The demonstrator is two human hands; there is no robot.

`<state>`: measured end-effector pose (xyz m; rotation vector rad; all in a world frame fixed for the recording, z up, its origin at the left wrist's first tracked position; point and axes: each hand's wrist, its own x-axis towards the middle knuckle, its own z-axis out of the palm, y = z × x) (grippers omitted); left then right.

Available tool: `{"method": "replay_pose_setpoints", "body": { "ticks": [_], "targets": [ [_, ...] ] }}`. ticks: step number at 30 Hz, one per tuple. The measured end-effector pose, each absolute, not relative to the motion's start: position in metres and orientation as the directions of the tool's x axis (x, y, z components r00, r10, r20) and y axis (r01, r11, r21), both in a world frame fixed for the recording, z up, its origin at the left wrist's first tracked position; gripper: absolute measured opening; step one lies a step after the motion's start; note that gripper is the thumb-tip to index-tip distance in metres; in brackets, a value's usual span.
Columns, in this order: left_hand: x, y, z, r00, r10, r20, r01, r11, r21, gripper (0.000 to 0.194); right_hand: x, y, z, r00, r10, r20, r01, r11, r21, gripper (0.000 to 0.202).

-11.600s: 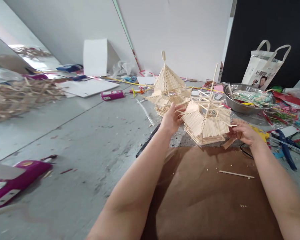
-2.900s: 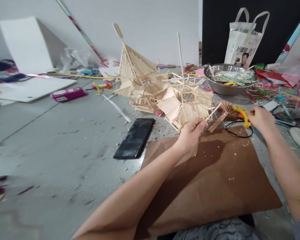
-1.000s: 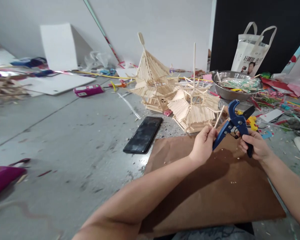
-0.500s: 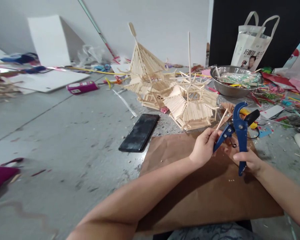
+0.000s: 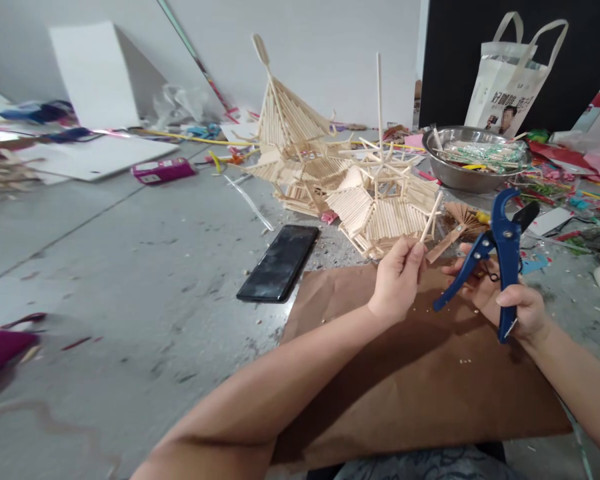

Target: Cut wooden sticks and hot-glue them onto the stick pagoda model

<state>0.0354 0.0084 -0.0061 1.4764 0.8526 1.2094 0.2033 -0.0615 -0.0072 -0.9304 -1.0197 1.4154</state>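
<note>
Between thumb and fingers, my left hand (image 5: 399, 277) pinches a thin pale wooden stick (image 5: 431, 217) that points up and to the right. My right hand (image 5: 523, 308) holds a blue pipe cutter (image 5: 506, 257) by one handle, the thumb lying across it. The cutter's handles are spread, its hooked jaw faces up, and the stick is apart from it. Beyond my hands stands a low model of wooden sticks (image 5: 390, 223) with one tall upright stick. A taller stick model (image 5: 293, 143) with a pointed roof is behind it to the left. Brown paper (image 5: 405, 393) lies beneath my hands.
A black phone (image 5: 279, 263) lies left of the paper. Behind, a steel bowl (image 5: 460, 179) holds green-and-white wrapped pieces, with a white bag (image 5: 505, 90) behind it. A brown paper fan (image 5: 463, 223) and mixed scraps lie at right. A purple packet (image 5: 163, 171) sits farther left.
My hands have moved apart: the left with the stick slightly left and up, the right with the cutter to the right. The cutter's lower handle has come away from my left hand.
</note>
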Motion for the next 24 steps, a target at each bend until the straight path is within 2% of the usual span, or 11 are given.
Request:
{"method": "replay_pose_setpoints", "body": {
  "ticks": [2,5,7,10,12,15,19,24],
  "targets": [
    [0.033,0.011,-0.002,0.240,0.931,0.276,-0.072,-0.266,0.961,0.025,0.209,-0.064,-0.005,-0.035,0.999,0.000,-0.161,-0.006,-0.987,0.036],
    [0.029,0.014,0.000,0.258,0.930,0.262,-0.074,-0.251,0.965,0.024,0.218,-0.066,-0.004,0.148,0.988,0.041,0.234,0.005,-0.972,0.024],
    [0.029,0.014,-0.001,0.285,0.923,0.259,-0.080,-0.247,0.966,0.025,0.222,-0.065,-0.004,0.254,0.958,0.135,0.496,-0.009,-0.868,0.029],
    [0.029,0.014,-0.004,0.306,0.915,0.262,-0.081,-0.249,0.965,0.025,0.224,-0.061,-0.006,0.233,0.935,0.266,0.745,0.005,-0.667,0.050],
    [0.029,0.014,-0.004,0.318,0.911,0.264,-0.081,-0.251,0.965,0.025,0.223,-0.059,-0.010,0.146,0.945,0.292,0.830,0.044,-0.556,0.058],
    [0.029,0.015,-0.004,0.353,0.894,0.275,-0.079,-0.264,0.961,0.027,0.221,-0.056,-0.019,0.051,0.957,0.285,0.885,0.088,-0.457,0.057],
    [0.030,0.015,-0.003,0.406,0.870,0.280,-0.069,-0.277,0.958,0.033,0.220,-0.055,-0.029,0.002,0.955,0.295,0.901,0.126,-0.414,0.055],
    [0.031,0.016,-0.009,0.469,0.838,0.280,-0.096,-0.266,0.959,0.032,0.218,-0.055,-0.029,-0.065,0.961,0.268,0.899,0.173,-0.402,0.051]
  ]
}}
